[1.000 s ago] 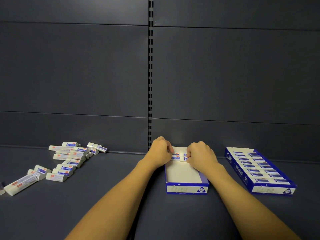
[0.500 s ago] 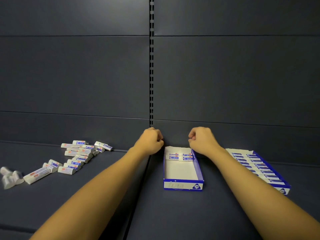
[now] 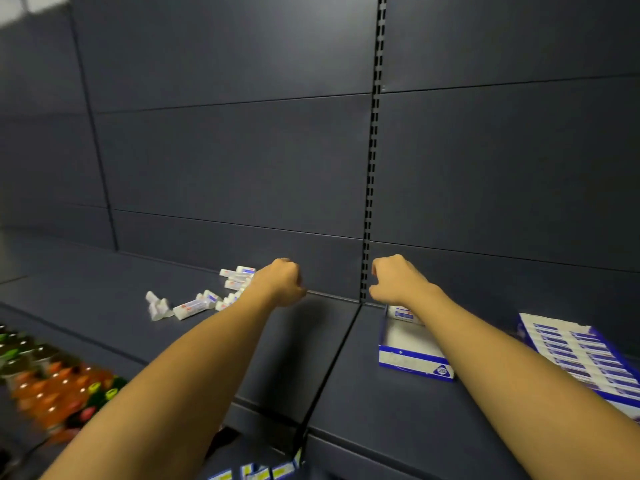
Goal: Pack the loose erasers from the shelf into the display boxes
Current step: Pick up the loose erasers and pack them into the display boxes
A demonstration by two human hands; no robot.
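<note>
Nearest, at 4 o'clock, the full box (image 3: 585, 358). The half-empty box (image 3: 412, 362) sits at 3. Both hands just lifted off it, left hand (image 3: 280, 284) and right hand (image 3: 394, 280) clenched, empty. Loose erasers (image 3: 207, 299) wait at 10 o'clock, so another batch is probably next.

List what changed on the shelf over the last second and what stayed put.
Both hands let go of the erasers they were seating in the nearly empty display box and lifted away. The left hand swung left to the loose erasers; the right hand now hovers above the box's far end. Both fists hold nothing. Boxes, including the full box, and pile stayed put.
</note>
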